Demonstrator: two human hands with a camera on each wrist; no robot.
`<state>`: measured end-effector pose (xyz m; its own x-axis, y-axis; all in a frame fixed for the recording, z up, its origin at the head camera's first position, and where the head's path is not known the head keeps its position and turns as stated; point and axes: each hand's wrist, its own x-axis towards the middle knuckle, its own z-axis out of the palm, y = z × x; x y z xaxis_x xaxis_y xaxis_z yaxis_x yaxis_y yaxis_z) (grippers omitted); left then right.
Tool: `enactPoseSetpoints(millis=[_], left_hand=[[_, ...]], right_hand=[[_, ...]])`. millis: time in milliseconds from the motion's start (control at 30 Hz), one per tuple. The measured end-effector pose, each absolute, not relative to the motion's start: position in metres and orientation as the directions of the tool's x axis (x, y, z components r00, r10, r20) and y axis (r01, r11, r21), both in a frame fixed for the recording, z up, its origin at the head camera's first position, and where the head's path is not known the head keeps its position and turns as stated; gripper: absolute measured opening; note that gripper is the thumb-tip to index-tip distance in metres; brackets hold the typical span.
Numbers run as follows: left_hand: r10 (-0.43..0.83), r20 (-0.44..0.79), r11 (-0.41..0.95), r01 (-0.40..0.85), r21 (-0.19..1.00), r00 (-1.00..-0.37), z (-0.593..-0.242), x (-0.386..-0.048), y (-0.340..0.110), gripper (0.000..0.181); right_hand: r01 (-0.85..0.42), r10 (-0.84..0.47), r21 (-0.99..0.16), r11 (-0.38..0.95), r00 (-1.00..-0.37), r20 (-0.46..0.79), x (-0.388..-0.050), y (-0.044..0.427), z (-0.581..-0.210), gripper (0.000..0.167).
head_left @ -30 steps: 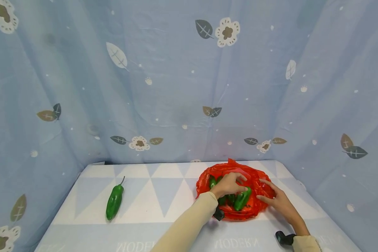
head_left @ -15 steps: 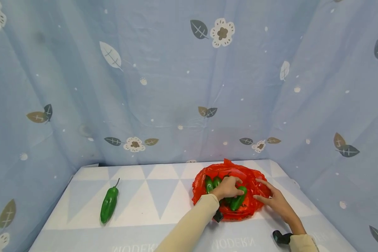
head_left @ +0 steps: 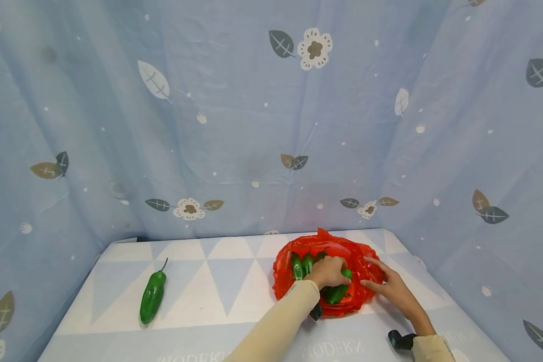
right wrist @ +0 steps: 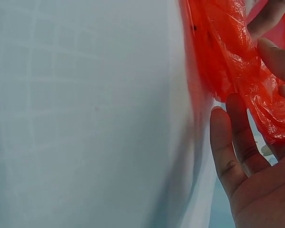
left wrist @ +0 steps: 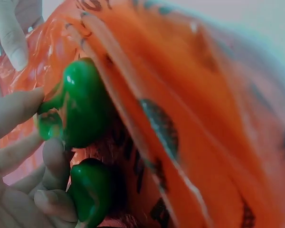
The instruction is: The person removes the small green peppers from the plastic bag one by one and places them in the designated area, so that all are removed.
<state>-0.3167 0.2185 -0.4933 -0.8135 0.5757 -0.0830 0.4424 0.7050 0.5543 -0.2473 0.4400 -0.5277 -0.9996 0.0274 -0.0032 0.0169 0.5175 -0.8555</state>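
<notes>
My left hand [head_left: 328,272] reaches into a red plastic bag [head_left: 282,256] and grips a green pepper [head_left: 337,293]. In the left wrist view the fingers and thumb close around that pepper [left wrist: 88,104] near its stem. Another pepper [left wrist: 90,190] lies just below it, by the curled fingers. More peppers [head_left: 297,266] sit at the left inside the bag. At the bag's right rim, my right hand [head_left: 395,291] has its thumb and fingers spread apart and touches the plastic. The right wrist view shows red plastic [right wrist: 232,61] crossing some of its fingers.
A single long green pepper [head_left: 153,296] with its stem lies at the left on the table [head_left: 199,306], which has a white and pale blue triangle pattern. A blue curtain [head_left: 235,125] with leaves and flowers hangs behind and at both sides.
My left hand has lowered a little into the bag, and its fingers have come around the pepper, covering more of it. The right hand stays at the rim. The head view has shifted slightly.
</notes>
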Motion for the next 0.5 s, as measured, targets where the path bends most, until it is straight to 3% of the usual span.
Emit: enactPoseSetpoints(millis=[267, 500], left_hand=[[0.551, -0.068, 0.641, 0.369, 0.673, -0.832, -0.4916, -0.3162, 0.214, 0.028], [0.553, -0.055, 0.623, 0.369, 0.69, -0.831, -0.4891, -0.3149, 0.2094, 0.025]], right_hand=[[0.056, 0.051, -0.851, 0.522, -0.998, -0.034, -0.2471, 0.4397, -0.527, 0.074], [0.054, 0.051, -0.846, 0.53, -0.998, -0.032, -0.2455, 0.4379, -0.5259, 0.073]])
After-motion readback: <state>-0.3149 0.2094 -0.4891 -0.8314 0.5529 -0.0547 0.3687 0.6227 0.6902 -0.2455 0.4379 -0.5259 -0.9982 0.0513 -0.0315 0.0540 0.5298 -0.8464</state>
